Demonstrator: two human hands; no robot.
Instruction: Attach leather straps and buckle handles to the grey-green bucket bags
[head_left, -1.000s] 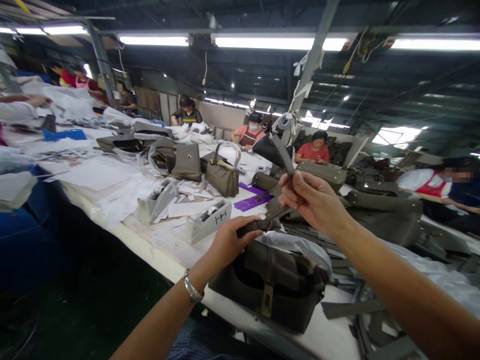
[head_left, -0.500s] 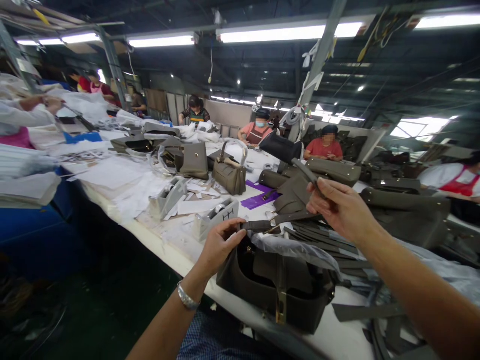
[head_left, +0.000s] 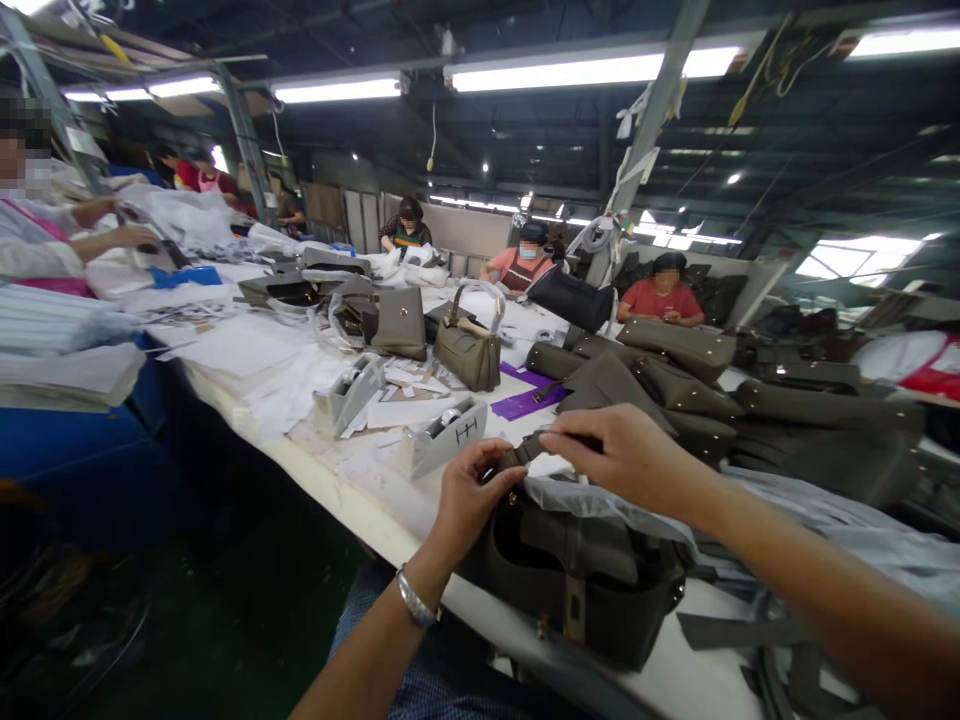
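An olive-brown handbag (head_left: 600, 610) stands at the front edge of the white table, its top open and its handle partly wrapped in clear plastic (head_left: 622, 510). Above its left end, my left hand (head_left: 480, 500) pinches a dark strap (head_left: 523, 455) between thumb and fingers. My right hand (head_left: 615, 450) has its fingers closed on the same strap, just to the right of the left hand. Much of the strap is hidden by the fingers. A metal clasp strip (head_left: 574, 605) runs down the bag's front.
Two tape dispensers (head_left: 442, 437) (head_left: 349, 395) stand left of my hands on the white table (head_left: 247, 400). Behind lie a finished-looking handbag (head_left: 469, 355), a purple sheet (head_left: 525, 400) and piled olive bags (head_left: 675, 385). Loose strips (head_left: 742, 632) lie at right. Several co-workers sit around the table.
My right hand has come down and left, close to my left hand, bringing the strap's raised part with it. The view has shifted slightly left; a co-worker at far left shows more.
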